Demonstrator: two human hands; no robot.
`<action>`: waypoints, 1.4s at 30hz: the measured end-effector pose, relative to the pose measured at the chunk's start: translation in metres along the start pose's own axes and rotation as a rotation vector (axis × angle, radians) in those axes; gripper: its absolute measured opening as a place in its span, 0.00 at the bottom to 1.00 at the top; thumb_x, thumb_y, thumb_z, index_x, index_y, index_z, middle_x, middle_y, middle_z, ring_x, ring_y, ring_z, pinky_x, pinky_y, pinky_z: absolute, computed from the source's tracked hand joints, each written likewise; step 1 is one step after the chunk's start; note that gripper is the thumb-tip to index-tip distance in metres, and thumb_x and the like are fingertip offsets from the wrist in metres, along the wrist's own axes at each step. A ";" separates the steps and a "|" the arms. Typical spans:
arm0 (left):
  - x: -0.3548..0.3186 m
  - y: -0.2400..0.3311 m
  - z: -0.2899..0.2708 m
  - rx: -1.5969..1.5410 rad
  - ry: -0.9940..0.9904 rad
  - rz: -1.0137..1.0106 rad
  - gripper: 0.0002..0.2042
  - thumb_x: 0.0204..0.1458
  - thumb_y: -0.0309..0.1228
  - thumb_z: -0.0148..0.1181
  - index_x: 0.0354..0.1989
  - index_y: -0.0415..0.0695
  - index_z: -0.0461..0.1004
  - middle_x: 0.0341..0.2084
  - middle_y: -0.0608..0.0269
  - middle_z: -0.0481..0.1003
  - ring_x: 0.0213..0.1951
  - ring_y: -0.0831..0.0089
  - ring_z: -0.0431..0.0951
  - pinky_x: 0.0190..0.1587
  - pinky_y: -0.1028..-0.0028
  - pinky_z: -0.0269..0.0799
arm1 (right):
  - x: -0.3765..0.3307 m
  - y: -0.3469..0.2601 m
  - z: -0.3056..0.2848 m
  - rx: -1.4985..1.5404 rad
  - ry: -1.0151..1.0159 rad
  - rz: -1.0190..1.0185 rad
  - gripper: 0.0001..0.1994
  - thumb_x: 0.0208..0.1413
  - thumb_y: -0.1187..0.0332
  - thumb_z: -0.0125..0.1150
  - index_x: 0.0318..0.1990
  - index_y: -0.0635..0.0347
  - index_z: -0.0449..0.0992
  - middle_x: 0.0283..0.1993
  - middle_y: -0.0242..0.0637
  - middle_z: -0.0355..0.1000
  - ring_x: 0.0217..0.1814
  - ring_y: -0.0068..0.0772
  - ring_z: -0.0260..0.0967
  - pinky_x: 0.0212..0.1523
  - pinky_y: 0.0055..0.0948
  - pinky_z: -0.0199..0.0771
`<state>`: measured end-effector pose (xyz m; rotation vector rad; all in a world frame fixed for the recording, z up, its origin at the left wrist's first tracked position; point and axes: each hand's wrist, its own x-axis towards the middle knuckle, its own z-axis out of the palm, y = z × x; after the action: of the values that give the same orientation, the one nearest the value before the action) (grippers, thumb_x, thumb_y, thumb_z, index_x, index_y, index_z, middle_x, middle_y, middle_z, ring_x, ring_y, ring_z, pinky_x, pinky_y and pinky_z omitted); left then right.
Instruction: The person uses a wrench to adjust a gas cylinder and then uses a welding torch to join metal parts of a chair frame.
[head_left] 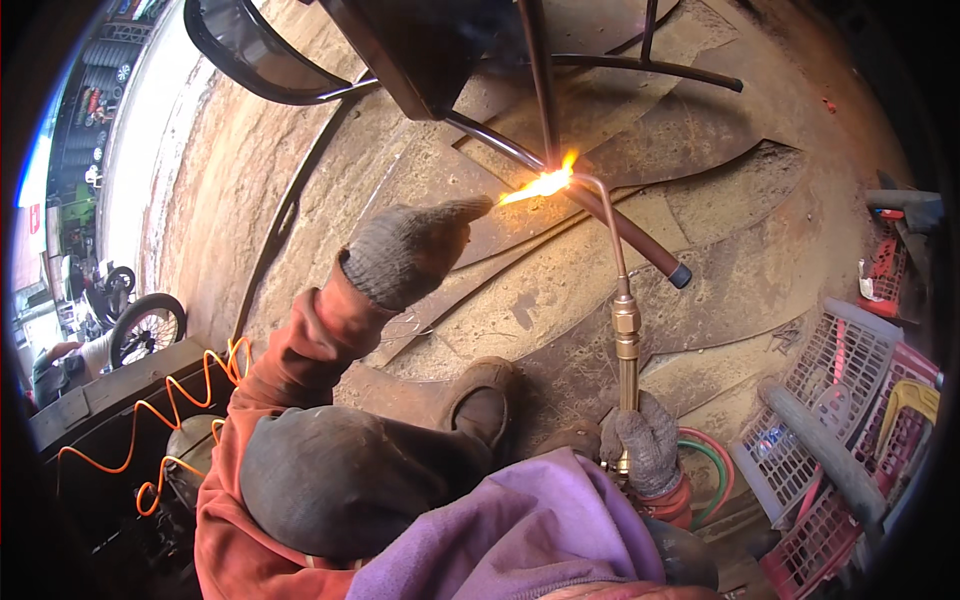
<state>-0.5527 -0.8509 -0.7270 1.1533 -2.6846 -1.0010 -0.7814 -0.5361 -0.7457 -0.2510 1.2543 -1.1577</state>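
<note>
My right hand, in a grey knit glove, is wrapped around the handle of a brass gas torch. The torch's thin neck bends left at the top, and a yellow-orange flame burns at its tip. The flame plays on a joint of a dark tubular metal frame, where an upright tube meets a slanting leg with a grey end cap. Left of the flame is my left hand, also gloved, its fingers pressed together and pointing at the joint. Whatever they pinch is hidden.
Rusty metal sheets cover the ground. Red and green hoses curl beside my right hand. Plastic crates with tools stand at right. An orange coiled hose runs at left. A motorcycle wheel and a person are beyond.
</note>
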 end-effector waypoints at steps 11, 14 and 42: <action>0.011 0.010 -0.034 -0.199 -0.173 0.008 0.18 0.58 0.24 0.57 0.58 0.47 0.78 0.32 0.50 0.81 0.32 0.69 0.81 0.40 0.70 0.76 | -0.012 -0.121 -0.065 -0.166 0.203 -0.215 0.23 0.67 0.57 0.57 0.56 0.71 0.72 0.19 0.31 0.67 0.15 0.23 0.63 0.17 0.24 0.65; 0.025 0.004 -0.047 -0.085 -0.117 0.241 0.18 0.58 0.27 0.57 0.57 0.48 0.78 0.31 0.49 0.80 0.32 0.57 0.82 0.38 0.64 0.77 | -0.013 -0.164 -0.070 -0.288 0.309 -0.217 0.23 0.67 0.56 0.56 0.55 0.71 0.72 0.17 0.30 0.65 0.14 0.22 0.62 0.15 0.23 0.64; 0.018 0.143 -0.037 0.635 -0.076 -0.110 0.19 0.56 0.28 0.54 0.56 0.53 0.78 0.14 0.52 0.73 0.19 0.54 0.77 0.23 0.58 0.71 | 0.112 -0.132 -0.168 0.069 -0.406 0.353 0.22 0.67 0.57 0.59 0.55 0.69 0.71 0.15 0.30 0.62 0.10 0.23 0.56 0.11 0.27 0.54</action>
<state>-0.6457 -0.8100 -0.6179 1.3733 -3.1328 -0.1782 -1.0069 -0.6138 -0.7820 -0.1921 0.8559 -0.7940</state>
